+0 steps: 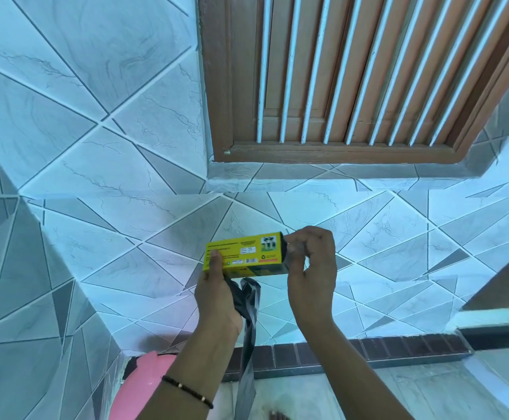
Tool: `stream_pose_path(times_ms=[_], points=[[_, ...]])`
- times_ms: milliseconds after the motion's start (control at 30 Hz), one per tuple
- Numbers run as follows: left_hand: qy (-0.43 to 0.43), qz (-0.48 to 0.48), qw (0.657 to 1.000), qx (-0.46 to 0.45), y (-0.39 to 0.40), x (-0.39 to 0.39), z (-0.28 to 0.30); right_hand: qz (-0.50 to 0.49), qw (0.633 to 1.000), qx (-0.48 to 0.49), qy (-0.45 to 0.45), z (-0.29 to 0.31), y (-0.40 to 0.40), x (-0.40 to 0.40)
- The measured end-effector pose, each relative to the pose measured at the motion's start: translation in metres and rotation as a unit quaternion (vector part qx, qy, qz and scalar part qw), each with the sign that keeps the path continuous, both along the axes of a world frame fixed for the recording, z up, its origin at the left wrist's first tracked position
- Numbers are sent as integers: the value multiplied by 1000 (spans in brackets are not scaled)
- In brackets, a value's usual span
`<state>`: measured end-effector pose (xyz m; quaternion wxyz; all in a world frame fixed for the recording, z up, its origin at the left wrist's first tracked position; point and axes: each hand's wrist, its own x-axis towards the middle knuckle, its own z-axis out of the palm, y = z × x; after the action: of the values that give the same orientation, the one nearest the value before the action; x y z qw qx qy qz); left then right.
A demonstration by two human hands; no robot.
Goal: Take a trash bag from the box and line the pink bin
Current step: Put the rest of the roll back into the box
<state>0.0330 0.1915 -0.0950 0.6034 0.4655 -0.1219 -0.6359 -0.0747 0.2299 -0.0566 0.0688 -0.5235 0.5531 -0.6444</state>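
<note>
The left hand holds a yellow rectangular cardboard box of trash bags up in front of a wall of grey and white marble-look tiles, the box lying roughly level with its printed side toward the camera. The thumb lies across the box's left end and the other fingers curl round behind it. The same hand also grips a dark grey plastic trash bag, which comes out below the box, bunches against the palm and hangs straight down in a long narrow strip toward the pale floor. The right hand is at the box's right end, its fingers curled and pinching at the dark open end there; what exactly they pinch cannot be told. A black beaded bracelet circles the left wrist. The pink plastic bin stands low at the left, just under the left forearm, only part of its rounded rim showing. A brown wooden louvred door stands above the hands. A band of dark brick-like tiles runs along the foot of the wall.
</note>
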Motion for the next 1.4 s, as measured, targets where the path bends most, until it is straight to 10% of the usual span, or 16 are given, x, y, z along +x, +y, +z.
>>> stream_pose_path(times_ms=[133, 300, 533, 1167, 1400], points=[[2, 19, 1000, -8, 1, -3, 2, 104, 960, -6, -259, 4, 2, 12], [-3, 28, 999, -37, 3, -3, 2, 116, 966, 16, -231, -6, 4, 14], [-15, 37, 997, -61, 4, -3, 7, 152, 889, 85, -424, -1, 4, 4], [-168, 102, 945, -261, 33, -14, 22, 186, 878, 141, -418, -11, 4, -3], [-180, 115, 936, -281, 32, -9, 27, 224, 925, 145, -270, -13, 9, 0]])
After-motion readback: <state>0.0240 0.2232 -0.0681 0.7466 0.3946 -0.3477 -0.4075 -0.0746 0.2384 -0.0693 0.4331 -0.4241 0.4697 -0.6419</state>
